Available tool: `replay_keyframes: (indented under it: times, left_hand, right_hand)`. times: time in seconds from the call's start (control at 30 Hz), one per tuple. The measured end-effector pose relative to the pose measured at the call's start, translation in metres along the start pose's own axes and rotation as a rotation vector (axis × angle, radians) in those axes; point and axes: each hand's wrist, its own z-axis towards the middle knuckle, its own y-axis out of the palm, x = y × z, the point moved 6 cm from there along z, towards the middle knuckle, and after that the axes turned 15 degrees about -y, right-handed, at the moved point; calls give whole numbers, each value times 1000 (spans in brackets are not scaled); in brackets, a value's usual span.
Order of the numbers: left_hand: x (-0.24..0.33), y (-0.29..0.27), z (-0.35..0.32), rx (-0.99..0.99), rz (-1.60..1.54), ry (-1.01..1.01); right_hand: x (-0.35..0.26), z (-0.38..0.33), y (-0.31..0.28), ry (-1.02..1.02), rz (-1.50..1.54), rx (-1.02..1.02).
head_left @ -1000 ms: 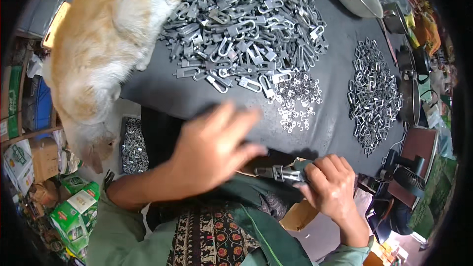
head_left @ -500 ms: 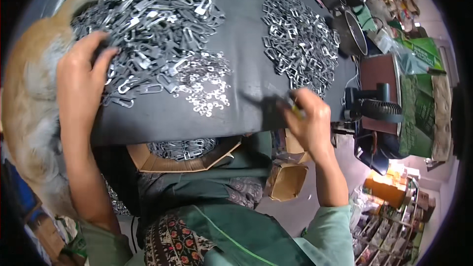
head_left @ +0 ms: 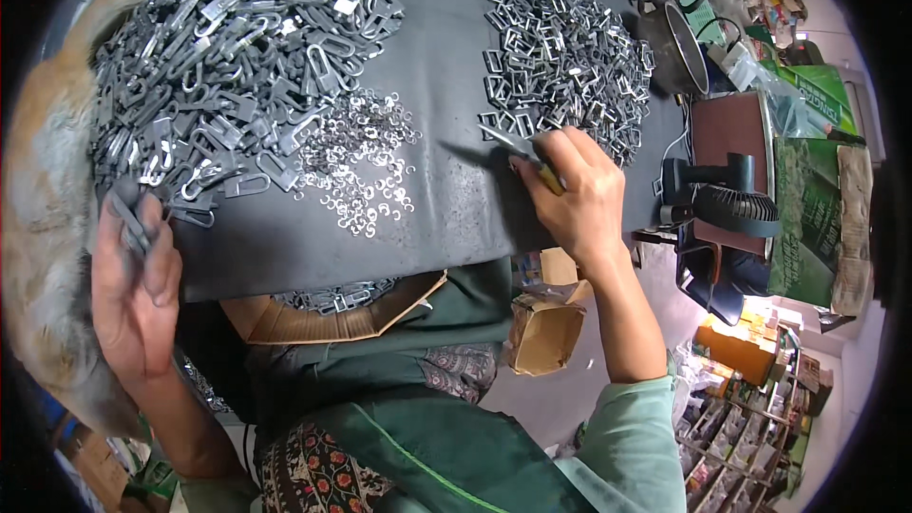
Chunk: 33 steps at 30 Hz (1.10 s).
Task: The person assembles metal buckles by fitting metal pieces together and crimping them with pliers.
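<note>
A grey metal clip (head_left: 133, 217) is pinched in the fingers of my left hand (head_left: 138, 299), palm up by the near left edge of the table. Beyond it lies a large heap of similar elongated clips (head_left: 237, 47). My right hand (head_left: 584, 195) is closed around a pointed metal tool with a yellow handle (head_left: 549, 179); its tip points left over the table and its exact kind cannot be made out. Small silvery C-shaped rings (head_left: 366, 157) lie scattered between the hands. Past my right hand is a pile of rectangular metal loops (head_left: 565, 57).
A tan and white furry animal (head_left: 52, 218) lies along the table's left side. A cardboard box of metal pieces (head_left: 313, 323) sits below the near edge of the dark table (head_left: 446, 218). At the right are a small black fan (head_left: 731, 209) and dark metal pans (head_left: 673, 47).
My left hand has drawn back from the clip heap and turned palm up, with a clip in its fingers. My right hand has shifted slightly left and away, its tool now plainly visible.
</note>
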Motion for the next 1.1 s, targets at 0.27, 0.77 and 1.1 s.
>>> replay_keyframes:
  times: [0.27,0.77,1.1]
  left_hand:
    - [-76,46,-16,308,129,-459]
    - [-122,106,2,178,174,-472]
    - [-123,102,-7,84,405,-450]
  right_hand:
    - [1,-25,-8,427,372,-6]
    - [-112,-29,12,524,1290,-94]
    - [-119,-26,13,233,1077,-34]
